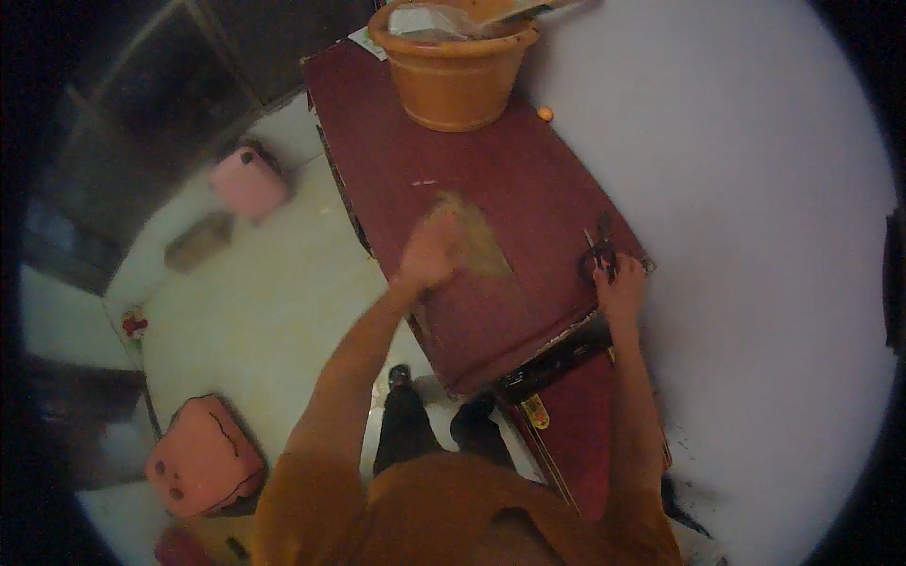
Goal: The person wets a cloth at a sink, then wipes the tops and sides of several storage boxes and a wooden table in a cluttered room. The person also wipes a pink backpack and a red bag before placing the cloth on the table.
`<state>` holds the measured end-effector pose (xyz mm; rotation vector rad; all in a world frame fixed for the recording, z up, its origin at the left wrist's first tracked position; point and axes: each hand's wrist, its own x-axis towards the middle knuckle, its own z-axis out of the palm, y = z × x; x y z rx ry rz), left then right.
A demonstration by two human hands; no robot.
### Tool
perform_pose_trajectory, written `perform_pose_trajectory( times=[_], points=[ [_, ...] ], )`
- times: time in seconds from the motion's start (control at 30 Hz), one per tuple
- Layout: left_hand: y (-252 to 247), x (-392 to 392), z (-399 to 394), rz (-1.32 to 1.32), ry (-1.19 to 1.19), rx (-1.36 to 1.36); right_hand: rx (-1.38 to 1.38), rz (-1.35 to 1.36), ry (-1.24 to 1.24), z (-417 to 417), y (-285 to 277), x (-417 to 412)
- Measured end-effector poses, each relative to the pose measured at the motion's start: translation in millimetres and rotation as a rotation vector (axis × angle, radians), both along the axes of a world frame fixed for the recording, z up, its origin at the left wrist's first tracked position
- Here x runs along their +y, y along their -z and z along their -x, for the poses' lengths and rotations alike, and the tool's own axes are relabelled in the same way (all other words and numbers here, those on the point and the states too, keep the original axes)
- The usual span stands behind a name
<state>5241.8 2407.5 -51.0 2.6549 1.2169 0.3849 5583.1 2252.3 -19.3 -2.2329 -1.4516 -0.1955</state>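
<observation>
My right hand (623, 283) is at the right edge of a dark red table (396, 141), its fingers on the dark handles of a pair of scissors (601, 258). The scissors' blades are spread and point away from me. Over the left part of the tabletop, my left hand (433, 249) is blurred, so its fingers are hard to make out. Beside and beyond that hand is a brownish-green patch (485, 247); whether it is a thin sheet or a mark on the surface cannot be told. A small pale strip (425, 183) lies farther back.
An orange-brown plastic tub (456, 85) holding a clear plastic bag (432, 22) stands at the table's far end. A small orange ball-like thing (545, 114) sits by the wall (743, 212). Pink stools or boxes (251, 184) (205, 460) stand on the pale floor at left.
</observation>
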Motion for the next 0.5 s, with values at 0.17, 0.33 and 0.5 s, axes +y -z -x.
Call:
perform_pose_trajectory(
  times=[0.17,0.33,0.5],
  points=[
    [51,87,100,-0.431,-0.521,0.097,0.213,-0.069,-0.198,79,-31,-12],
    [-22,55,23,0.178,0.062,-0.075,0.344,-0.121,-0.339,182,-5,32],
    [-16,21,81,0.306,0.108,-0.557,0.396,0.016,-0.412,282,-21,101]
  ],
)
